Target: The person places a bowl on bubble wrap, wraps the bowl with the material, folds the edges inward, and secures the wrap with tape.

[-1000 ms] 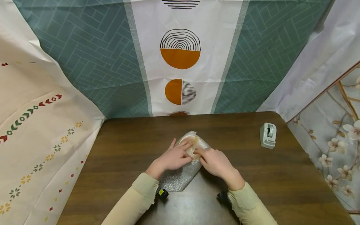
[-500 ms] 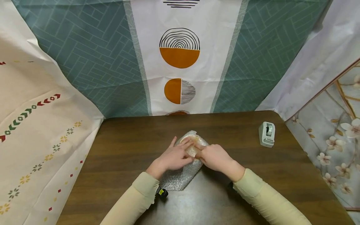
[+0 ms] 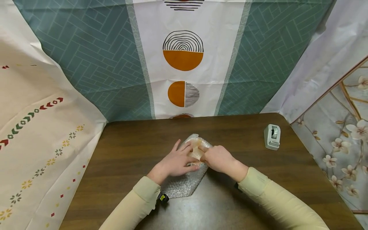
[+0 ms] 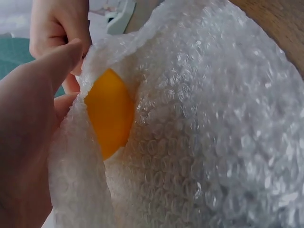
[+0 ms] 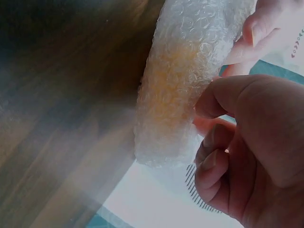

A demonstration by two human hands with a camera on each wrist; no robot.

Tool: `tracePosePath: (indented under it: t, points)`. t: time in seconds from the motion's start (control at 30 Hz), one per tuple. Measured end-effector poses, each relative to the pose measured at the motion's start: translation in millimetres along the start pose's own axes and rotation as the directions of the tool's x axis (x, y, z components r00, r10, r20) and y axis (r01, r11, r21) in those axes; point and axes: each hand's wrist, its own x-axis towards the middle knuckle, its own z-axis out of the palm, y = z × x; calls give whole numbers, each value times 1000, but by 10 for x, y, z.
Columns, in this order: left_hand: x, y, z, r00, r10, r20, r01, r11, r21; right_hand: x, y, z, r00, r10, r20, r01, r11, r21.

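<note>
A sheet of clear bubble wrap (image 3: 184,185) lies folded over on the table, around a yellow-orange object. Through a gap in the folds, a smooth part of that yellow-orange object (image 4: 111,114) shows in the left wrist view; its kind is hidden. My left hand (image 3: 176,161) rests on the wrap with its fingers spread and fairly straight. Just right of it, my right hand (image 3: 220,160) pinches the edge of the wrap between thumb and index finger, its other fingers curled. In the right wrist view the wrapped bundle (image 5: 171,90) glows yellowish through the bubbles.
A pale tape dispenser (image 3: 272,137) stands toward the table's back right corner. The brown wooden table (image 3: 138,140) ends at patterned cloths hung behind and on both sides.
My right forearm has swung outward to the right, its hand staying at the wrap. The left fingers have drawn slightly left, away from the right fingers, while the wrap's near corner shifted a little.
</note>
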Motion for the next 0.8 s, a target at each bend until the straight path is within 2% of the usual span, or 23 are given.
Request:
tracePosePath:
  t: [0.33, 0.8]
  points:
    - [-27, -8, -14, 1000, 4, 17, -4, 1000, 19, 85, 70, -52, 996, -86, 32, 87, 995, -55]
    - [-82, -65, -78, 1000, 19, 9, -19, 998, -52, 115, 124, -64, 988, -125, 92, 131, 990, -58]
